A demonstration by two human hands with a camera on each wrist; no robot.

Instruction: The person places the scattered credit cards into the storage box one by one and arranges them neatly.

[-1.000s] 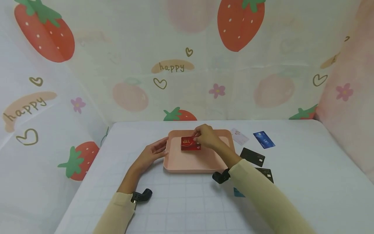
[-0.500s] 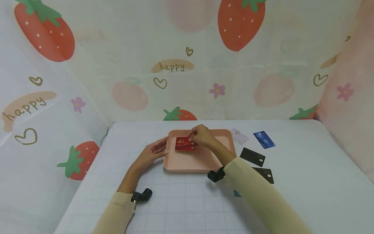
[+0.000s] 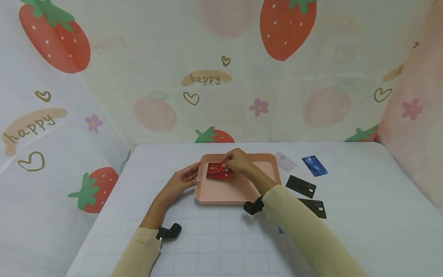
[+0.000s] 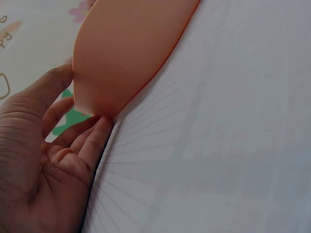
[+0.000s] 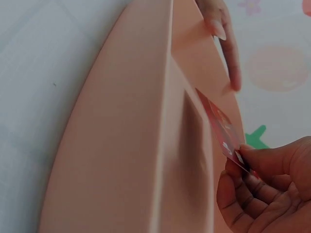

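Note:
A red VIP card (image 3: 215,172), its lettering upside down in the head view, is pinched in my right hand (image 3: 239,162) over the left part of a pink tray (image 3: 238,194). The right wrist view shows the card (image 5: 224,130) tilted, its near corner between thumb and fingers, close over the tray floor. My left hand (image 3: 178,184) holds the tray's left rim. In the left wrist view its thumb lies on the rim and the other fingers (image 4: 97,143) are bent against the outer wall of the tray (image 4: 129,48).
Right of the tray lie a pale card (image 3: 285,161), a blue card (image 3: 314,166) and two black cards, one (image 3: 301,186) above the other (image 3: 317,208). A teal corner (image 3: 281,230) peeks out beneath the right sleeve. Patterned cloth (image 3: 214,107) stands behind the white table (image 3: 221,246).
My right hand has carried the red card a little to the left over the tray, then nearly stopped. The left hand has stayed at the rim.

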